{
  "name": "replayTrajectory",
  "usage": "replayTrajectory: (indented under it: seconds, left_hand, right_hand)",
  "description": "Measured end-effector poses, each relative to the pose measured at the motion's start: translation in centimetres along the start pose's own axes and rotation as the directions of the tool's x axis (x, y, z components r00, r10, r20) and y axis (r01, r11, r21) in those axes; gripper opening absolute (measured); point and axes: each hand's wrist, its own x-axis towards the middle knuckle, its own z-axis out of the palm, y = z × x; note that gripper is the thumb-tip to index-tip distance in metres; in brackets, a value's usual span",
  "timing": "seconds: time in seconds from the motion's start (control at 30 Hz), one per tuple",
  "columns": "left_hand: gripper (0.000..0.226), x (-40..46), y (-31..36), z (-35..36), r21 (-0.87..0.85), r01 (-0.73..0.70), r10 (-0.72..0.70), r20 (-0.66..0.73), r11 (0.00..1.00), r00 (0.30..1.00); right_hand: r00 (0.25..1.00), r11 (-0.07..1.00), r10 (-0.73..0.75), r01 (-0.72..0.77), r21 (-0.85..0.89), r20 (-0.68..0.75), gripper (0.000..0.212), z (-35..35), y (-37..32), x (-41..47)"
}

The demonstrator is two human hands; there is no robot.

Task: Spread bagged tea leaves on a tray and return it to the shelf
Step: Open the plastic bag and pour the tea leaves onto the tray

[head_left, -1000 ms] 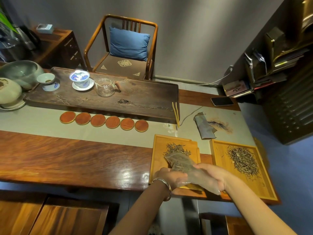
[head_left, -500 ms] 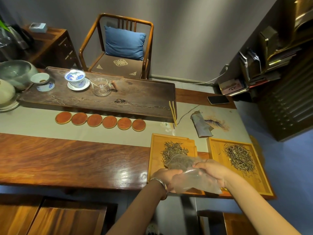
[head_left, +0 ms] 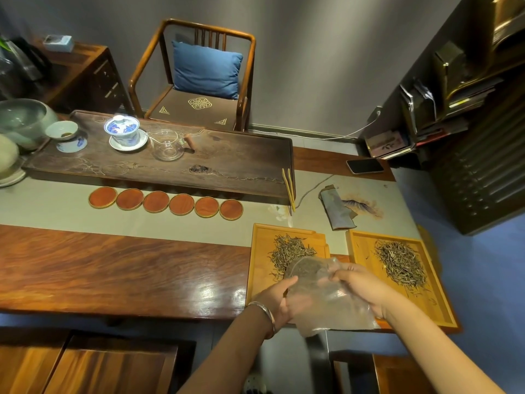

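Two light wooden trays lie side by side at the table's near right. The left tray (head_left: 260,268) carries a heap of pale tea leaves (head_left: 289,250); the right tray (head_left: 443,308) holds a darker heap (head_left: 400,261). Over the near half of the left tray, both hands hold a clear plastic bag (head_left: 326,297), tilted with its mouth toward the leaves. My left hand (head_left: 274,298), with a metal bangle on the wrist, grips its left side. My right hand (head_left: 360,285) grips its right edge. Whether leaves remain inside the bag is unclear.
A dark wooden tea board (head_left: 170,163) with a lidded cup (head_left: 122,129) and glass pitcher (head_left: 167,143) lies across the back. Several round coasters (head_left: 167,203) line up before it. A phone (head_left: 365,166), folded cloth (head_left: 336,209), chair (head_left: 204,78) and dark shelf (head_left: 477,155) are nearby.
The bag has been lifted and tipped more toward the left tray's leaves, and both hands have shifted slightly along it. The camera view has drifted a little.
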Motion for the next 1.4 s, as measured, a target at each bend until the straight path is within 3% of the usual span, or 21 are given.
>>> replayTrajectory:
  seconds: [0.23,0.47,0.53,0.67,0.8,0.93,1.07,1.2,1.4]
  left_hand:
    - [0.037,0.7,0.0,1.3,-0.056,-0.021,0.020,-0.018,0.998,1.000]
    - [0.031,1.0,0.0,2.0,-0.010,-0.162,0.161,-0.071,0.987,0.984]
    - [0.030,0.8,0.4,1.9,0.041,-0.218,0.222,-0.127,0.975,0.967]
    - [0.034,0.3,1.3,2.1,0.156,-0.255,0.281,-0.184,0.954,0.942]
    - [0.031,-0.2,2.0,2.4,0.241,-0.260,0.313,-0.219,0.935,0.924]
    - [0.049,-0.5,2.7,3.2,0.334,-0.249,0.345,-0.268,0.909,0.900]
    - [0.065,-1.1,3.3,4.0,0.367,-0.244,0.355,-0.272,0.898,0.894]
    - [0.057,-1.8,3.2,4.3,0.396,-0.276,0.392,-0.251,0.876,0.885]
    - [0.062,-2.0,2.9,3.9,0.475,-0.290,0.431,-0.220,0.831,0.875]
  right_hand:
    - [0.998,0.997,-0.057,0.059,-0.046,0.030,0.024,-1.2,-0.5,-0.2]
    - [0.997,0.992,0.029,-0.038,0.119,0.072,0.024,-2.1,-0.9,-0.2]
    - [0.991,0.988,0.099,-0.108,0.108,0.090,0.035,-2.3,-0.8,0.1]
    - [0.986,0.981,0.150,-0.158,0.108,0.078,0.035,-2.0,-0.5,0.8]
    - [0.987,0.978,0.154,-0.159,0.138,0.045,0.029,-1.6,-0.2,1.4]
    - [0.990,0.969,0.139,-0.132,0.209,-0.020,0.017,-1.4,-0.5,1.6]
    - [0.991,0.958,0.119,-0.097,0.271,-0.067,0.017,-1.8,-0.8,1.7]
    - [0.993,0.968,0.104,-0.089,0.234,-0.056,0.022,-2.1,-0.8,1.2]
    - [0.996,0.982,0.087,-0.087,0.169,0.007,0.034,-2.7,-0.4,0.2]
